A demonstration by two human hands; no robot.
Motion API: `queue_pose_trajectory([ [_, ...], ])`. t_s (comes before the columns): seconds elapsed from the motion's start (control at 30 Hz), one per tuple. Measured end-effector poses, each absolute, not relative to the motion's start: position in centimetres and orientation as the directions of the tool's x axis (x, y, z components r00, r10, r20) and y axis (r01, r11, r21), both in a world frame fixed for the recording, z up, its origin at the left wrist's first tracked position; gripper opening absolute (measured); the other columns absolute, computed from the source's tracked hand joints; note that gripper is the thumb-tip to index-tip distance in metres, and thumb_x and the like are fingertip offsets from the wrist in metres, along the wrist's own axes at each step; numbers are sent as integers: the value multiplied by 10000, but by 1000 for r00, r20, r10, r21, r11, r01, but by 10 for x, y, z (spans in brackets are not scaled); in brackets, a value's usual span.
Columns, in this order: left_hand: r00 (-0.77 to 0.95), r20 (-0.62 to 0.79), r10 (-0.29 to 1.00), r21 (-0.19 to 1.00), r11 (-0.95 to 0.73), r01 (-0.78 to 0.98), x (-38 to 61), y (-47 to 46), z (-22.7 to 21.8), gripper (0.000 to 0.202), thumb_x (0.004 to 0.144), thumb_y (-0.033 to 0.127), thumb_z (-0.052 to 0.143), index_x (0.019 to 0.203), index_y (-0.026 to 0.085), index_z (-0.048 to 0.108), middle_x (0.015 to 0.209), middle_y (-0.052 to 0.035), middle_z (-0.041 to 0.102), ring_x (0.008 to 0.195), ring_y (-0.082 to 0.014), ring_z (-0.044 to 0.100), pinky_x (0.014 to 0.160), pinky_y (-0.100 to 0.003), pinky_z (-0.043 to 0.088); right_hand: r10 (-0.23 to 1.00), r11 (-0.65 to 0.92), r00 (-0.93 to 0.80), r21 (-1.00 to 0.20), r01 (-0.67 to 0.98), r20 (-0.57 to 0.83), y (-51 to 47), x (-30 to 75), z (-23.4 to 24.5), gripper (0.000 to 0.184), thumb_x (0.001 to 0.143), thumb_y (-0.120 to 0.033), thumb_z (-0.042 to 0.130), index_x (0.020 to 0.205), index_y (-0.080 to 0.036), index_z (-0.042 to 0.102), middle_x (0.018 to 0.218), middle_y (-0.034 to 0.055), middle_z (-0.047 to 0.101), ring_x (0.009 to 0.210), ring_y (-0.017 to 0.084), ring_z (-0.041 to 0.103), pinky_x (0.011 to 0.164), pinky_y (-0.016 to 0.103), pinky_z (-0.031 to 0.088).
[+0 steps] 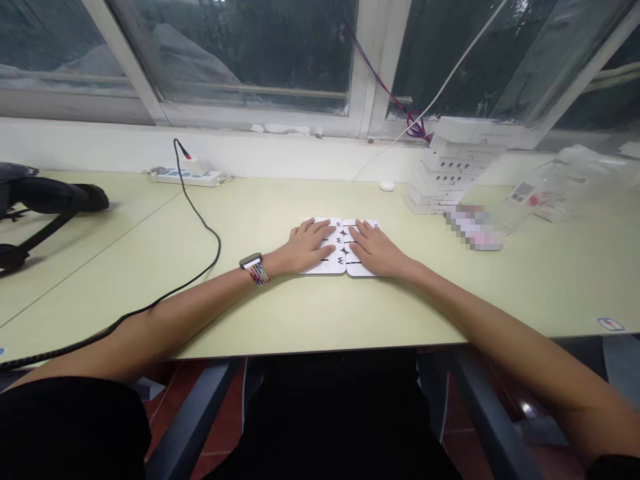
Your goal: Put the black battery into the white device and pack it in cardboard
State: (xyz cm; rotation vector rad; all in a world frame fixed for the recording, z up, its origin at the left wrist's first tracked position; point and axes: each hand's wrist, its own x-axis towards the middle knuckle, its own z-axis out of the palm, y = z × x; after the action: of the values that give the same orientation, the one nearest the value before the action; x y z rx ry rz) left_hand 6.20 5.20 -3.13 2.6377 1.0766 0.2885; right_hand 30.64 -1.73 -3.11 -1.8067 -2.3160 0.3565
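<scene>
- Both hands lie flat, fingers spread, on a flat white cardboard sheet [334, 265] at the middle of a pale green desk [300, 313], gripping nothing.
- Left hand [306, 245] and right hand [374, 250] seem to press it flat.
- The palms hide most of the sheet; its small black marks are unreadable.
- A stack of white boxes [440, 177] stands well apart.

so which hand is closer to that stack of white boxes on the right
Right. The right hand lies flat on the white cards on the side nearer the stack; the left hand would have to cross over it.
</scene>
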Motion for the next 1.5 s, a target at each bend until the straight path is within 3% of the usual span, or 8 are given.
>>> queue_pose_trajectory([
  [0.27, 696, 99, 712, 332, -683, 651, 59, 49, -32, 664, 1080, 654, 365, 1650, 324, 445, 1810, -34, 328, 1681, -445, 162, 1318, -693, 212, 971, 228, -237, -262, 938, -1, -14, 304, -31, 749, 1127, -521, 170, 1766, -138, 239, 1864, 100, 86, 1731, 318, 61, 1400, 541, 77],
  [0.6, 679, 100, 727, 333, -668, 666, 64, 43, -26, 664, 1077, 604, 369, 1637, 263, 472, 1802, -74, 339, 1660, -454, 207, 1313, -684, 230, 968, 240, -249, -261, 935, -2, -14, 307, -33, 765, 1127, -553, 167, 1764, -134, 238, 1861, 119, 82, 1730, 324, 60, 1395, 559, 89],
  [0.87, 665, 146, 732, 341, -668, 661, 64, 44, -31, 609, 1086, 607, 394, 1608, 317, 512, 1785, -35, 385, 1657, -411, 257, 1316, -658, 264, 967, 246, -252, -359, 900, 32, -13, 310, -34, 737, 1128, -568, 253, 1754, -181, 293, 1858, 101, 133, 1729, 320, 81, 1396, 567, 90],
  [1.0, 590, 229, 775, 343, -631, 696, 53, 54, -27, 603, 1125, 594, 280, 1641, 331, 449, 1776, -18, 401, 1624, -332, 346, 1311, -594, 333, 978, 167, -73, -528, 833, 194, 4, 337, -26, 628, 1122, -493, 351, 1683, -229, 451, 1832, 74, 272, 1704, 293, 238, 1382, 518, 217],
  [1.1, 524, 296, 799, 306, -599, 740, 35, 71, -23, 605, 1135, 513, 211, 1642, 272, 437, 1765, -46, 415, 1627, -295, 332, 1346, -557, 278, 960, 120, 42, -541, 832, 276, 20, 366, -26, 551, 1114, -341, 320, 1583, -182, 561, 1712, 117, 507, 1598, 292, 457, 1332, 515, 336],
  [1.2, 495, 263, 828, 248, -554, 795, 15, 92, -26, 600, 1095, 416, 268, 1616, 208, 481, 1709, -119, 491, 1582, -346, 411, 1309, -609, 313, 968, 77, 58, -506, 859, 246, 28, 387, -35, 534, 1088, -230, 308, 1482, -99, 644, 1580, 194, 634, 1494, 312, 576, 1297, 515, 388],
  [1.27, 489, 209, 847, 209, -527, 824, 6, 103, -31, 591, 1067, 390, 308, 1586, 213, 528, 1669, -140, 540, 1550, -379, 459, 1267, -644, 354, 974, 74, 37, -471, 879, 223, 29, 394, -44, 516, 1079, -208, 340, 1468, -105, 663, 1591, 190, 626, 1497, 307, 576, 1298, 491, 391],
  [1.5, 524, 140, 840, 112, -539, 835, 3, 110, -40, 623, 1080, 371, 241, 1626, 196, 486, 1729, -148, 460, 1610, -331, 401, 1289, -594, 317, 986, 57, 3, -360, 931, 166, 29, 396, -58, 576, 1074, -207, 382, 1619, -91, 528, 1743, 169, 437, 1644, 332, 385, 1353, 529, 313],
])
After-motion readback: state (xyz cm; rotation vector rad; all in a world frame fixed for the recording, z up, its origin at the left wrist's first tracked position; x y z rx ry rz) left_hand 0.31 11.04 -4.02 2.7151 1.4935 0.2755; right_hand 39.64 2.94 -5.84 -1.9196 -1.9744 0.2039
